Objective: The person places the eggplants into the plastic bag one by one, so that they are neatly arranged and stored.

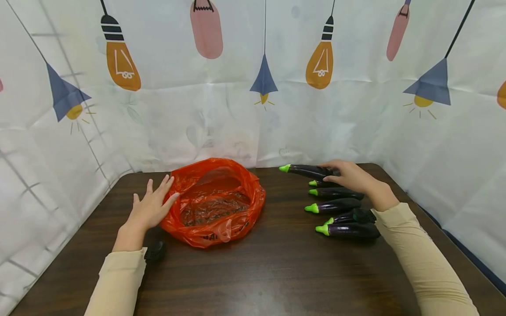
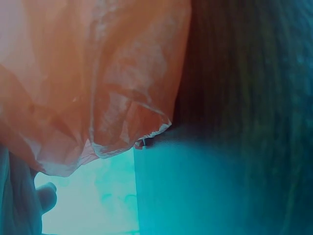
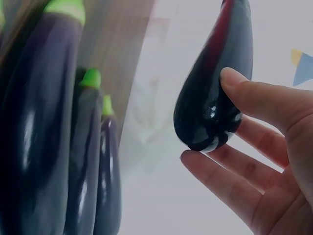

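An orange-red plastic bag (image 1: 258, 195) stands on the table, its wide mouth facing up. My left hand (image 1: 150, 208) is at the bag's left rim with its fingers spread and fairly straight. In the left wrist view, the bag's wall (image 2: 98, 73) hangs over part of that hand. My right hand (image 1: 352, 177) holds a dark purple eggplant (image 1: 304, 170) by its rounded end, with the green stem pointing left. The right wrist view shows the thumb and fingers around that eggplant's (image 3: 210, 98) blunt end, above the table.
Several more eggplants (image 1: 336, 205) lie in a column on the right of the table, stems to the left. The dark wooden table (image 1: 276, 267) ends at a white curtain (image 1: 233, 123) printed with lamps and bulbs, which surrounds its back and sides.
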Tool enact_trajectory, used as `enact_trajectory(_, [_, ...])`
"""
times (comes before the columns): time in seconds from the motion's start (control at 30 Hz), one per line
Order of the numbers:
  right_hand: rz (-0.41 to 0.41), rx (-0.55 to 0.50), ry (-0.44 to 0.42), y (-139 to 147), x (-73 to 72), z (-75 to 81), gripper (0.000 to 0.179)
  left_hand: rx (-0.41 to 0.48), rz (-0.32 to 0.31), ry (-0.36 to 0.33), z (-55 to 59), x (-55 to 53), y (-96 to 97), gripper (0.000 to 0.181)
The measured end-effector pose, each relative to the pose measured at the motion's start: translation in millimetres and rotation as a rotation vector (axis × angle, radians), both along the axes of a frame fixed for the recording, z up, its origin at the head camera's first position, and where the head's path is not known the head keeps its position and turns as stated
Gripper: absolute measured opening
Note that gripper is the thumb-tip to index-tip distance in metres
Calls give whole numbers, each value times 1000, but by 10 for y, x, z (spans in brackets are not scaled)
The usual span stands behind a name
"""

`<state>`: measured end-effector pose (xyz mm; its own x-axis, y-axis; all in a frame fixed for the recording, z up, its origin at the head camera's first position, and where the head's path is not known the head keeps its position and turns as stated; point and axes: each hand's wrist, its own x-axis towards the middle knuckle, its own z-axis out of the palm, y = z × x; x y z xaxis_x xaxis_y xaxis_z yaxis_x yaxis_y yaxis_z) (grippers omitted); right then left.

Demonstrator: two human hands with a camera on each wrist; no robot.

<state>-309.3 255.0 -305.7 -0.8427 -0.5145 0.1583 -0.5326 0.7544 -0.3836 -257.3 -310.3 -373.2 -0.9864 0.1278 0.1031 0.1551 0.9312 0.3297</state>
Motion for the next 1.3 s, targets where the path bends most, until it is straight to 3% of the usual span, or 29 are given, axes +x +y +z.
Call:
enact_trajectory(0.73, [119,-21,9,-500,-38,50,47,-9,0,2,-14,-22,0,77])
enact_trajectory(1.3, [210,-47,-19,-895,-26,-18,48,-15,3,5,-17,-8,11,77])
